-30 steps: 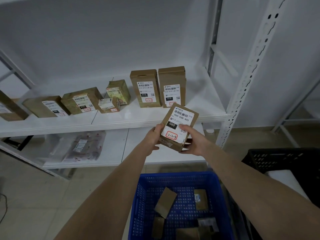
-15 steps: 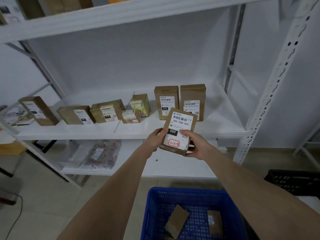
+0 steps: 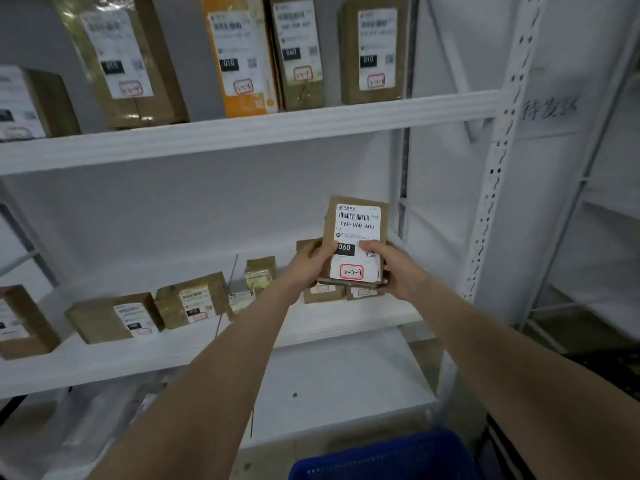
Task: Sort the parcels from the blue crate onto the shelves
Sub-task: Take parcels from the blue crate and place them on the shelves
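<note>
The parcel (image 3: 356, 225) stands upright between both hands: the left hand (image 3: 310, 263) grips its left edge, the right hand (image 3: 394, 270) its right, thumbs in front, fingers wrapped round it.

the parcel (image 3: 356, 233) is upright between the left hand (image 3: 313, 263) and the right hand (image 3: 394, 268), in front of the right end of the middle shelf (image 3: 173, 348). just behind it two boxes (image 3: 323, 295) stand on that shelf, with more boxes (image 3: 188, 299) in a row to their left. tall boxes (image 3: 370, 46) stand side by side on the upper shelf (image 3: 242, 133). a lower shelf (image 3: 339, 393) lies beneath, the crate (image 3: 381, 455) nearest of all.
</note>
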Tool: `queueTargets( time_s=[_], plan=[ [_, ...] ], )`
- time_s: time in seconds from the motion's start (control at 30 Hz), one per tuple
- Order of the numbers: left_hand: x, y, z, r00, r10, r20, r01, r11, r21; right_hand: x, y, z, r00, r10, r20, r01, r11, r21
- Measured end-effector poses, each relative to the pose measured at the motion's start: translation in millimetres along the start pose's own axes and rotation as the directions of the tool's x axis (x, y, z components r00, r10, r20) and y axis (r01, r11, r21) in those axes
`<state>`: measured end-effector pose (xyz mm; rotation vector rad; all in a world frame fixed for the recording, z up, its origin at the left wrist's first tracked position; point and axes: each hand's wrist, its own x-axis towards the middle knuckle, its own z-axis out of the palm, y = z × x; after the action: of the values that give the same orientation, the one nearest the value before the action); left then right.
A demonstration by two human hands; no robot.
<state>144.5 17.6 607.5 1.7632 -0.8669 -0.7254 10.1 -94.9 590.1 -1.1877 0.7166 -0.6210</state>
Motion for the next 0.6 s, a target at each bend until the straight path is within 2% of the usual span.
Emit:
queueTargets(
  time_s=[0.2,0.47,0.6],
  plan=[
    [5.4,70.9,4.5,0.985,0.173,-0.001,-0.173,0.985,-0.004,-9.0,-75.2,-12.4,0.988,-0.157,-0.003,0.157,0.988,-0.004],
    [18.7,159.0,33.8,0.958,0.282,-0.060,-0.283,0.959,-0.005,-0.4,-159.4,-50.7,0.954,-0.299,0.035,0.300,0.954,-0.018],
    [29.6,201.1,49.2,0.921,0.369,-0.126,-0.371,0.928,0.007,3.3,-201.3,-68.9,0.926,-0.371,0.066,0.372,0.928,-0.006]
  ],
)
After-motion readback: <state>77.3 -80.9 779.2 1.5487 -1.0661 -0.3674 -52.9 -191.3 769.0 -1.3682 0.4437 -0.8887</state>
